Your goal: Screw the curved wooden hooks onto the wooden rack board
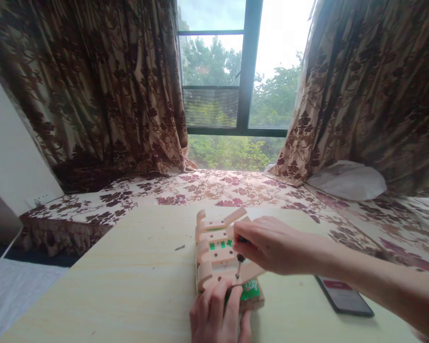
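Pale wood takes the middle of the head view: a wooden assembly [209, 257] of slim ribs with rounded ends sits on the light table [128, 276], its near end above a green printed block [250, 288]. The right hand [268, 243] has its fingers clenched round the handle of what looks like a screwdriver [240, 258], whose shaft runs down to a dark screw [237, 276] in the nearest rib. The left hand [217, 312] has its fingers bent over that near end, grasping it just beside the screw. That closeness seems the main hazard: a tip slipping from the screw head could jab those fingers or score the wood. Driving at a slant might strip the head, and too much torque could split the slim rib. Should the left grip slacken, the assembly might pivot under the turning force. The phone [344, 296], near the right forearm, could get knocked.
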`<state>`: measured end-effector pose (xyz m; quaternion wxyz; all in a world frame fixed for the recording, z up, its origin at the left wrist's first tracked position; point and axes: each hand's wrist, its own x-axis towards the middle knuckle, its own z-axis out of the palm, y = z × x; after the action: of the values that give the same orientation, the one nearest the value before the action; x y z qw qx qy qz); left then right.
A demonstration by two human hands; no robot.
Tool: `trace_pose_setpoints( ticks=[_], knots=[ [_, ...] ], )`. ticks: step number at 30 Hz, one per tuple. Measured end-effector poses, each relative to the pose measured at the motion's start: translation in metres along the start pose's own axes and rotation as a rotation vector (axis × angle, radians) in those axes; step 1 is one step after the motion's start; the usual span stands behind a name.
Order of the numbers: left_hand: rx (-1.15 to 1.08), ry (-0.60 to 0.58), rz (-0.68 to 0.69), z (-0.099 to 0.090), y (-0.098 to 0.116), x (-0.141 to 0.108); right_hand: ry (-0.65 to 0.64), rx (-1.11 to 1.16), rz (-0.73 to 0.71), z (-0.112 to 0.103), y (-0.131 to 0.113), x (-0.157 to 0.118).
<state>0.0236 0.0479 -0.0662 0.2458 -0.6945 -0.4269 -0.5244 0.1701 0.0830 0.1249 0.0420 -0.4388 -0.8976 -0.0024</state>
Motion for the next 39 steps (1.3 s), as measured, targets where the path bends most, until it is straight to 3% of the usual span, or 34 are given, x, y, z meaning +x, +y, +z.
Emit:
trace_pose_setpoints(
  ticks=[2,7,11,18,22,27,31,39],
  knots=[
    [0.024,0.004,0.009,0.000,0.000,0.000,-0.005,-0.019,0.024,-0.002,-0.003,0.001],
    [0.021,0.009,0.000,0.002,0.001,0.000,-0.056,0.012,-0.142,-0.016,-0.005,-0.005],
    [0.014,0.001,0.004,0.003,0.001,-0.001,-0.106,0.039,-0.176,-0.022,-0.002,-0.006],
    [0.061,0.002,0.026,0.001,0.000,0.000,0.026,0.059,-0.049,0.000,0.003,0.005],
    [0.055,-0.010,0.030,-0.001,0.000,0.001,0.037,0.043,0.019,0.001,0.003,0.006],
    [0.028,-0.028,0.012,-0.002,0.001,0.002,-0.050,0.027,-0.113,-0.015,0.002,-0.003],
    [0.025,-0.024,0.000,-0.002,0.003,0.002,-0.050,0.054,-0.198,-0.014,0.003,-0.005],
    [0.084,-0.029,0.033,-0.002,0.000,0.000,0.018,0.061,0.029,0.003,0.004,0.004]
  ],
)
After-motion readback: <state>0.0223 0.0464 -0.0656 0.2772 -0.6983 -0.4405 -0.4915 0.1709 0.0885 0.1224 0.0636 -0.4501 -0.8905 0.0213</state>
